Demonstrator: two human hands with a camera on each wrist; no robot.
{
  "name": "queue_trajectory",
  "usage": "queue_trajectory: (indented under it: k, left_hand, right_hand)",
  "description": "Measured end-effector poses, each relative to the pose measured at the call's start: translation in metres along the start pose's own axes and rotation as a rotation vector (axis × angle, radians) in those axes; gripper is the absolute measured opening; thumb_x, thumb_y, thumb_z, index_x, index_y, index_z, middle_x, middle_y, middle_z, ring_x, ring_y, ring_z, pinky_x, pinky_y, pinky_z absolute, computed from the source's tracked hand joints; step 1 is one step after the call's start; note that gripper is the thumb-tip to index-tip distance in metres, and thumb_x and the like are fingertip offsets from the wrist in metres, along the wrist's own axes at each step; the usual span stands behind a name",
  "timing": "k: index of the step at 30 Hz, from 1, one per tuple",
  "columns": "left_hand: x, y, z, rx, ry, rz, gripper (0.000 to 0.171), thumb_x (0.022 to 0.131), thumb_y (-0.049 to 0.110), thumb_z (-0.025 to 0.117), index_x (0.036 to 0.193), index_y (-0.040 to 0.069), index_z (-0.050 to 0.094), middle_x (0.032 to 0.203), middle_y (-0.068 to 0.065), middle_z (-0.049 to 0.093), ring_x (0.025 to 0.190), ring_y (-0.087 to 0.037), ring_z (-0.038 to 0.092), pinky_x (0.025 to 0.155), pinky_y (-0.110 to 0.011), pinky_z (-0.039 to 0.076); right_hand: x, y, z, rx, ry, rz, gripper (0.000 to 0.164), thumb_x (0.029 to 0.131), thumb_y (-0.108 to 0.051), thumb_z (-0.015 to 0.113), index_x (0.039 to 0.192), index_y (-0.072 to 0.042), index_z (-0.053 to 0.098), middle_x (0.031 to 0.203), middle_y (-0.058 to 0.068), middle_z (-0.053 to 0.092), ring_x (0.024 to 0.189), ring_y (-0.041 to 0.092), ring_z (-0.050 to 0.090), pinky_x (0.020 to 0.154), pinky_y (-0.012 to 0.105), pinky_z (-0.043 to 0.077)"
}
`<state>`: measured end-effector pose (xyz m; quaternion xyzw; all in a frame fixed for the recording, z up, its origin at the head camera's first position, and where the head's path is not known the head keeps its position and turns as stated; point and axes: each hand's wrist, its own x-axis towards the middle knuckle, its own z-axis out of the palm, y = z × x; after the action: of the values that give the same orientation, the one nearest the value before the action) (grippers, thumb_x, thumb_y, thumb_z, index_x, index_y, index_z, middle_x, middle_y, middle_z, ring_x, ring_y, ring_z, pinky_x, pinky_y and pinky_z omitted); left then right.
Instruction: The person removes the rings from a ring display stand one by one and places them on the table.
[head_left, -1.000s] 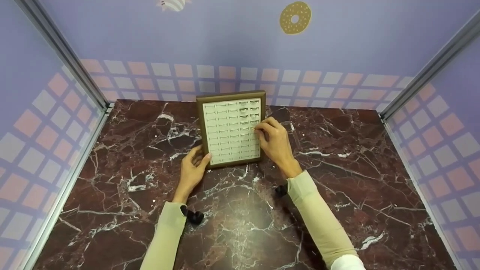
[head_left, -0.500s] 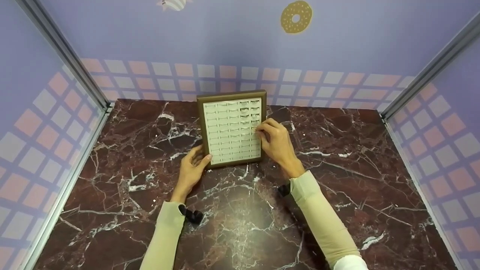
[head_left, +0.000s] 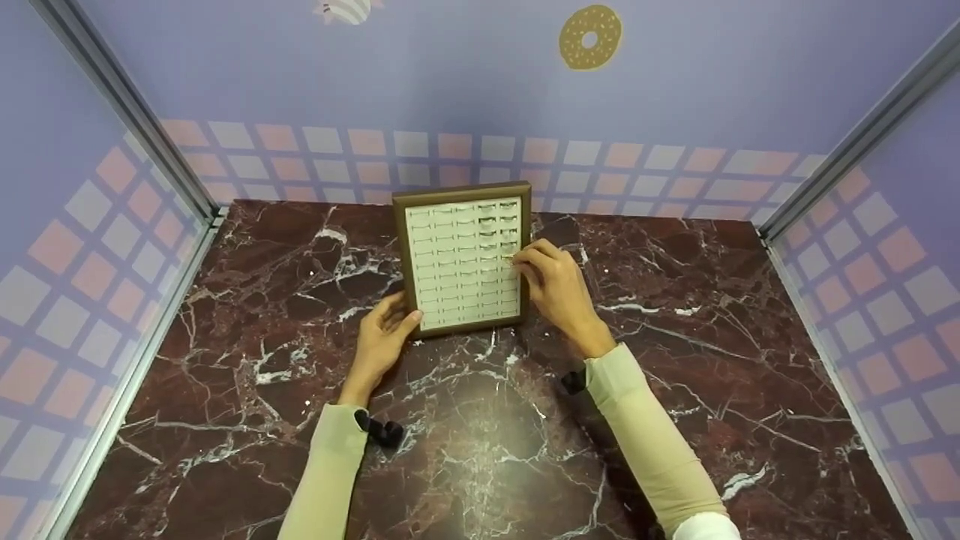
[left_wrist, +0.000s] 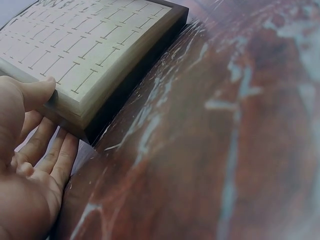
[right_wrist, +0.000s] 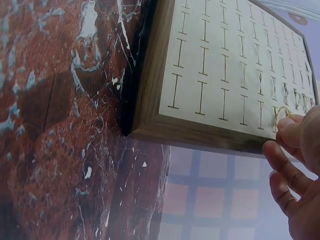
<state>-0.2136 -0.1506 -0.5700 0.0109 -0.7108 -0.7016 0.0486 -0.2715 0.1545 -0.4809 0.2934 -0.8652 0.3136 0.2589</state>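
Observation:
A wood-framed ring display board [head_left: 450,292] with a pale slotted face leans tilted back near the rear wall. My left hand [head_left: 380,341] grips its lower left corner. In the left wrist view the thumb [left_wrist: 40,92] lies on the front and the fingers reach beneath and behind. At the right edge, my right hand [head_left: 555,281] pinches a thin gold ring [right_wrist: 281,111] between thumb and fingertip, right at a slot in the rightmost column. Small dark-looking pieces [head_left: 487,221] sit in the upper slots of the two right columns; most other slots hold nothing.
The board's foot rests on a dark red marbled tabletop [head_left: 262,315]. Lilac panels with a tile pattern [head_left: 626,154] enclose the back and both sides, with metal strips [head_left: 135,97] at the corners. Black wrist straps [head_left: 386,431] show at the cuffs.
My right wrist and forearm have shifted slightly to the right, with the fingertips staying at the same part of the board. My left hand keeps its grip; the board barely moves.

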Motion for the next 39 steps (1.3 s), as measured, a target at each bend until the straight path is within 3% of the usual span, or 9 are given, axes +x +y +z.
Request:
queue_trajectory:
  k: [12,23,32,39]
  left_hand:
    - [-0.001,0.000,0.000,0.012,-0.010,0.004,0.052,0.101,0.011,0.075,0.147,-0.003,0.058,0.147,-0.027,0.061,0.137,-0.039,0.059,0.122,-0.048,0.046]
    - [-0.001,0.001,0.000,-0.005,-0.012,-0.014,0.050,0.101,0.010,0.075,0.146,-0.003,0.059,0.145,-0.026,0.062,0.135,-0.037,0.060,0.121,-0.045,0.047]
    - [0.000,0.001,0.000,0.007,-0.027,-0.020,0.052,0.102,0.012,0.075,0.148,-0.004,0.057,0.147,-0.027,0.060,0.138,-0.040,0.058,0.123,-0.048,0.044]
    - [-0.001,0.002,-0.002,0.013,-0.030,-0.023,0.052,0.102,0.013,0.074,0.148,-0.003,0.057,0.148,-0.027,0.060,0.139,-0.039,0.057,0.124,-0.047,0.044]
  right_hand:
    - [-0.016,0.013,-0.013,0.015,-0.022,-0.049,0.007,0.100,-0.004,0.073,0.102,-0.007,0.079,0.103,0.006,0.075,0.092,0.028,0.071,0.083,0.044,0.057]
    - [-0.033,0.030,-0.021,-0.031,-0.035,-0.026,0.007,0.097,-0.001,0.074,0.098,-0.006,0.080,0.097,0.006,0.076,0.081,0.026,0.071,0.075,0.044,0.056]
    - [-0.045,0.044,-0.023,-0.055,-0.103,-0.021,0.010,0.096,0.001,0.074,0.097,-0.006,0.081,0.097,0.007,0.077,0.081,0.028,0.072,0.076,0.046,0.060]
    - [-0.052,0.053,-0.024,-0.080,-0.227,0.034,0.013,0.093,0.003,0.075,0.098,-0.005,0.083,0.094,0.008,0.077,0.080,0.026,0.073,0.076,0.041,0.066]
